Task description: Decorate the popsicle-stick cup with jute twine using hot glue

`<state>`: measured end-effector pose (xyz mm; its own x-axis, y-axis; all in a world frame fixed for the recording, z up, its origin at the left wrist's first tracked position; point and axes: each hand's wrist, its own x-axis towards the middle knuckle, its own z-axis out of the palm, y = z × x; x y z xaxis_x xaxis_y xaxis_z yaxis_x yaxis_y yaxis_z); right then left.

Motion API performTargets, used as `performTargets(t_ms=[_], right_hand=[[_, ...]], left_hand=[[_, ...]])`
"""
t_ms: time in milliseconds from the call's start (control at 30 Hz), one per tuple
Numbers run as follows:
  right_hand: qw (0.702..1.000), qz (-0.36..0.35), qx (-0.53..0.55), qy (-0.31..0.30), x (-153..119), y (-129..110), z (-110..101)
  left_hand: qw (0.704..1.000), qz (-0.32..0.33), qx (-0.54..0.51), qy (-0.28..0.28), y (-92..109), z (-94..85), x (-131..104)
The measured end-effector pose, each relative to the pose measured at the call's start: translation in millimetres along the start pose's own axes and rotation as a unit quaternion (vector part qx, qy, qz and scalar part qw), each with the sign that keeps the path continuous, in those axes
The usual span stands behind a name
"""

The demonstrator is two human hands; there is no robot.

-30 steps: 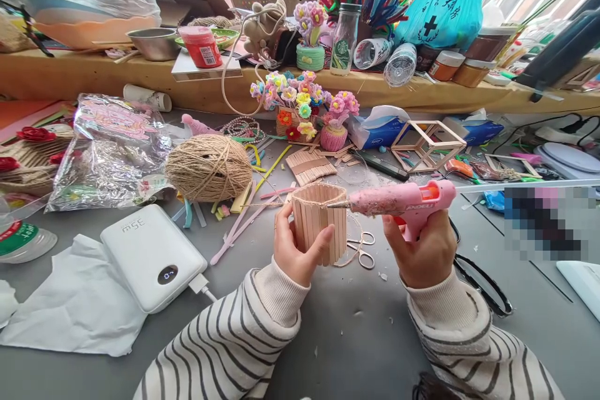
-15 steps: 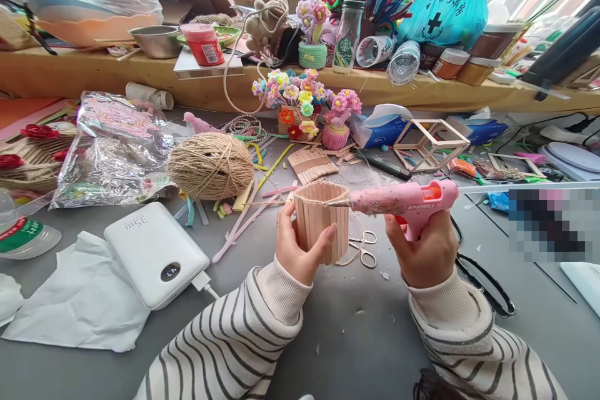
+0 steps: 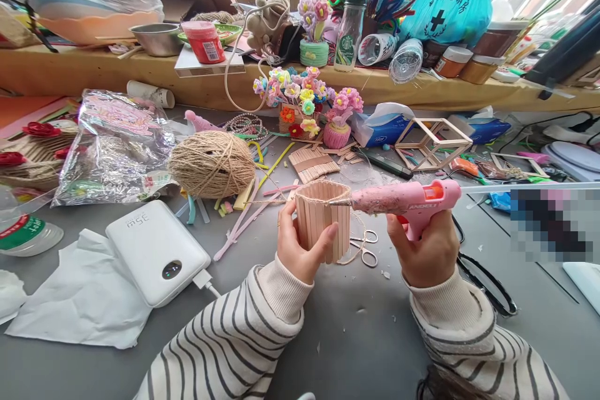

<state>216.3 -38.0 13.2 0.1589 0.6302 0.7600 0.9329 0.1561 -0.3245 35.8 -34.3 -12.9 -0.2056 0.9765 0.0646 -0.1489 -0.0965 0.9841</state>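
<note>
My left hand (image 3: 302, 244) grips a round cup made of wooden sticks (image 3: 313, 225), thumb on its front and fingers round its left side. Twine (image 3: 268, 201) runs from the cup's rim toward a big ball of twine (image 3: 210, 164) at the left. In my right hand (image 3: 427, 250) is a pink glue gun (image 3: 398, 200), held by its handle. Its metal nozzle points left and lies at the cup's upper rim, at the front right. Whether glue is coming out is too small to tell. Small scissors (image 3: 368, 248) lie just behind the cup, partly hidden.
A white power bank (image 3: 157, 256) with a cable and a crumpled white tissue (image 3: 79, 300) lie at the left. Behind the cup are a stack of wooden sticks (image 3: 313, 165), flower pots and a wooden stick frame (image 3: 434, 142). Black-rimmed glasses (image 3: 490, 287) rest at the right.
</note>
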Motion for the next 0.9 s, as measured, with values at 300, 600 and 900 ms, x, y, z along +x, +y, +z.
performTargets(t_ms=[300,600,900], right_hand=[[0.999,0.029,-0.003,-0.015,-3,4,1],[1.000,0.019,0.006,0.003,1,-3,0],[0.999,-0.004,-0.003,0.035,1,-6,0]], left_hand=[[1.000,0.001,-0.004,0.006,-2,-0.3,0],[1.000,-0.007,-0.002,0.001,-2,-2.1,1],[1.000,-0.011,0.001,0.000,0,-1.4,0]])
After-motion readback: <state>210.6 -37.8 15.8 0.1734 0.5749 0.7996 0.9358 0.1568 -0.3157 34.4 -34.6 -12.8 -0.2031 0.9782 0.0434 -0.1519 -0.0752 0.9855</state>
